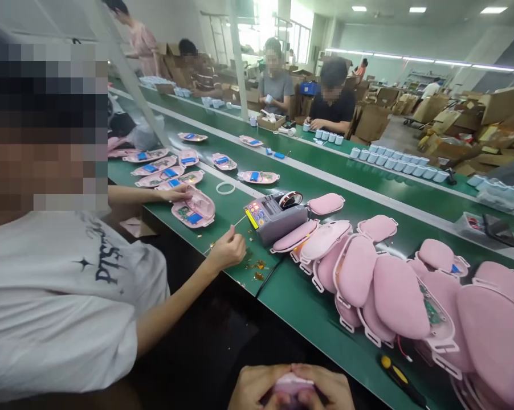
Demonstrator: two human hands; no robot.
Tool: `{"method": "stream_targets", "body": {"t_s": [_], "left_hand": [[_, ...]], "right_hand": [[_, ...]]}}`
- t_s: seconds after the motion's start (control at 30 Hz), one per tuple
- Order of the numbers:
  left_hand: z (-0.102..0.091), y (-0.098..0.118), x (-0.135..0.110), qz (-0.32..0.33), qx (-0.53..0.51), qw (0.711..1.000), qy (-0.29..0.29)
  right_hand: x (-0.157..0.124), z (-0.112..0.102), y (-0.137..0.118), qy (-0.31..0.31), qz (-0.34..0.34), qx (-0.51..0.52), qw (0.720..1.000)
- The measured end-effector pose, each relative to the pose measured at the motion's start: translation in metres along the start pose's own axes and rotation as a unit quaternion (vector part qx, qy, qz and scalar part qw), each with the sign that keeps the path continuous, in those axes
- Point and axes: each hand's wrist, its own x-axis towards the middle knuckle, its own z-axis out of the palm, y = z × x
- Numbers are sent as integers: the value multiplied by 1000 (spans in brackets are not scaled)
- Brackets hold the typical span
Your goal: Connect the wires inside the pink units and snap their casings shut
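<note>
Both my hands sit at the bottom edge of the head view, below the green table's near edge. My left hand (pixel 252 388) and my right hand (pixel 331 389) are curled together around a small pink piece (pixel 294 385), which shows only partly between the fingers. A heap of pink shell parts (pixel 394 290) lies on the green table (pixel 295 296) just beyond my right hand. A yellow-and-black screwdriver (pixel 400 377) rests at the table's near edge, right of my hands.
A co-worker in a white T-shirt (pixel 56 307) sits close on my left, one hand (pixel 229 249) holding a thin tool, the other on an open pink shell (pixel 194 209). A grey tape dispenser (pixel 275 214) stands mid-table. Other people work across the green belt (pixel 368 188); cartons stand behind.
</note>
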Motion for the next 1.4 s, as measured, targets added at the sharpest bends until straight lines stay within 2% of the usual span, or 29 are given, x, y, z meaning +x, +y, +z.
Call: {"method": "stream_targets", "body": {"t_s": [0.07,0.17,0.27,0.33,0.43,0.5,0.57,0.63,0.67,0.73,0.8,0.87,0.93,1.07,1.2,1.3,1.4], "left_hand": [[-19,0,3,-21,1,999,40],[-49,1,7,-55,-18,991,120],[-67,-9,8,-82,-68,971,213],[-74,-19,9,-90,-108,957,252],[-86,-29,14,-94,-155,950,254],[-98,-29,23,-22,-116,958,260],[-111,-22,39,121,33,961,245],[-121,-12,61,234,233,931,157],[-123,-7,73,251,306,914,94],[-121,-2,96,253,366,896,-19],[-116,-4,112,253,331,908,-52],[-109,-9,119,258,268,928,-30],[-104,-12,119,248,250,936,-27],[-95,-3,116,192,306,929,-81],[-81,8,117,177,354,916,-64],[-72,11,118,183,344,920,-38],[-68,14,120,228,313,922,-10]], "right_hand": [[18,9,-17,-8,26,-23,999],[54,21,-42,-74,73,14,995],[82,30,-52,-110,117,46,986],[94,33,-51,-125,108,41,985],[106,29,-50,-106,40,0,994],[114,24,-53,-80,-2,-58,995],[122,18,-59,-81,-38,-137,987],[130,14,-65,-98,-60,-218,969],[132,13,-68,-105,-67,-251,960],[135,10,-69,-100,-74,-299,946],[135,6,-64,-80,-79,-305,946],[130,-1,-56,-61,-73,-275,957],[124,-6,-48,-51,-57,-232,970],[111,-4,-31,-7,-43,-182,982],[104,5,-16,41,-49,-148,987],[101,4,-12,61,-79,-167,981],[98,-8,-9,77,-139,-191,969]]}}
